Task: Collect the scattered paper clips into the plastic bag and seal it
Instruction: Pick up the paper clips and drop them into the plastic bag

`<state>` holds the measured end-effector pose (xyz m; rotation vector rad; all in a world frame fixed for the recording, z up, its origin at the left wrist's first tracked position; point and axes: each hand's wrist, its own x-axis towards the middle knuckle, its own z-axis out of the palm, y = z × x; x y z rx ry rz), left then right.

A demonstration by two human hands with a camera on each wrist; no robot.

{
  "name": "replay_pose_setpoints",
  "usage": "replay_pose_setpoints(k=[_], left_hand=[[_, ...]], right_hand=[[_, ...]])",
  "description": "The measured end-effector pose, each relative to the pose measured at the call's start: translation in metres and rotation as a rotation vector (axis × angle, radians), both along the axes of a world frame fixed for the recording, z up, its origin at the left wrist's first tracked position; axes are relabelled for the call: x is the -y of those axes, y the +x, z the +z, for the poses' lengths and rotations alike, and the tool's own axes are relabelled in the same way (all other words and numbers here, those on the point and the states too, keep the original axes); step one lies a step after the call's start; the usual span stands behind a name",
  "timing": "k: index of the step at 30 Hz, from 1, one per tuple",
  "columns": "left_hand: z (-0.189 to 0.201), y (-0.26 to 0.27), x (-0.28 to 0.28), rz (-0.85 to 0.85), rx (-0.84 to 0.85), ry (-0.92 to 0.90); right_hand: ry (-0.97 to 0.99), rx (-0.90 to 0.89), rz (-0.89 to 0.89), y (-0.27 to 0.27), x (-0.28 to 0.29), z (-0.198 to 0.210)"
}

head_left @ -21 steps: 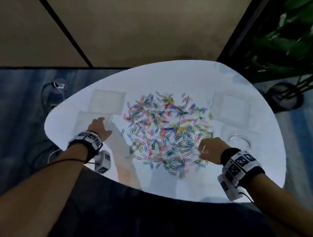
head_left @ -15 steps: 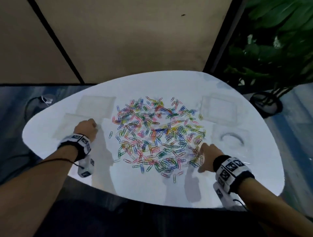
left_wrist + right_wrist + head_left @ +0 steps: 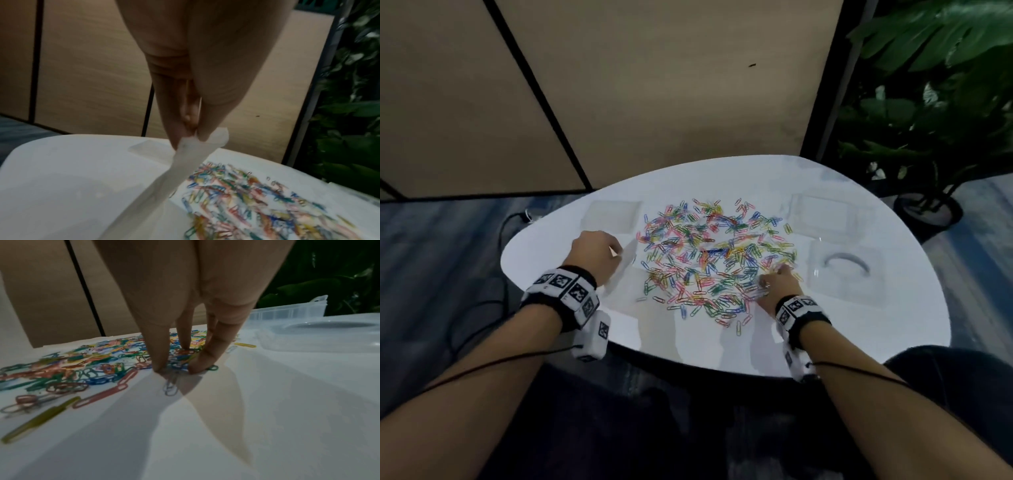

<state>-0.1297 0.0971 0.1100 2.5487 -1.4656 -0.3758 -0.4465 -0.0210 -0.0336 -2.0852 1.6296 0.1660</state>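
Observation:
A wide pile of coloured paper clips point(image 3: 717, 253) covers the middle of the white table point(image 3: 739, 181). My left hand point(image 3: 616, 253) is at the pile's left edge. Its thumb and fingers point(image 3: 172, 138) pinch the top of a clear plastic bag point(image 3: 176, 168), which hangs down to the tabletop. My right hand point(image 3: 774, 277) is at the pile's near right edge. Its fingertips point(image 3: 158, 368) stand nearly straight on the paper clips point(image 3: 98, 368), thumb and forefinger a little apart, with a pale blue clip point(image 3: 170, 387) lying between them.
A second flat clear bag point(image 3: 613, 214) lies at the table's far left. A clear plastic box point(image 3: 828, 214) and a clear lid point(image 3: 846, 274) sit at the right. A potted plant point(image 3: 928, 120) stands beyond the table's right edge, and a cable point(image 3: 506, 226) lies on the floor at the left.
My left hand has taken hold of the plastic bag and raised its top off the table. My right hand has moved forward into the pile's right edge. The head view has tilted up.

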Motion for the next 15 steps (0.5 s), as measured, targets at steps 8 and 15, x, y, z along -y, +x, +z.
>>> replay_pose_setpoints(k=[8,15], left_hand=[[-0.007,-0.026,0.009,-0.116,0.035,-0.024],[0.006,-0.031,0.044,-0.131,-0.215,-0.117]], right_hand=[[-0.104,-0.087,-0.003,0.003,0.020,0.001],[0.094,0.273,-0.290,0.011,0.047,0.058]])
